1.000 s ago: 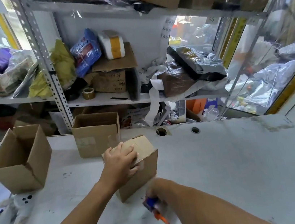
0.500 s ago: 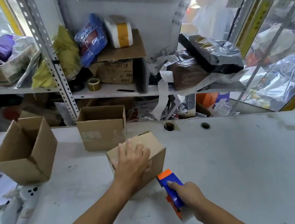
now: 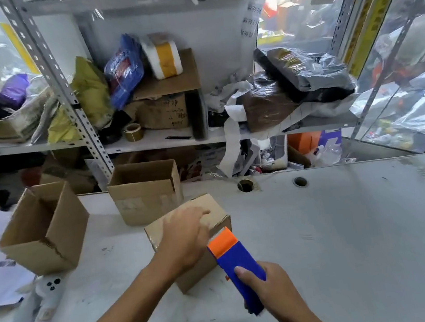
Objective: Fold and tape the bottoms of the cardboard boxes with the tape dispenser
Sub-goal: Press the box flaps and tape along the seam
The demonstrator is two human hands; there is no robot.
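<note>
Pressing box, left hand; right hand gripping unmarked dispenser.

Bright, even daylight is filling the scene, coming mostly through the clear plastic sheeting at the upper right, where highlights are washing out detail. The pale desk is reflecting light softly, and only faint, diffuse shadows are lying under the cardboard box and beside the forearms. The wide lens is bending the shelf upright and stretching the frame edges. Fine detail is looking smeared throughout, with the left hand slightly blurred and the far right corner of the desk streaking; glossy bags on the shelf are glinting.
</note>
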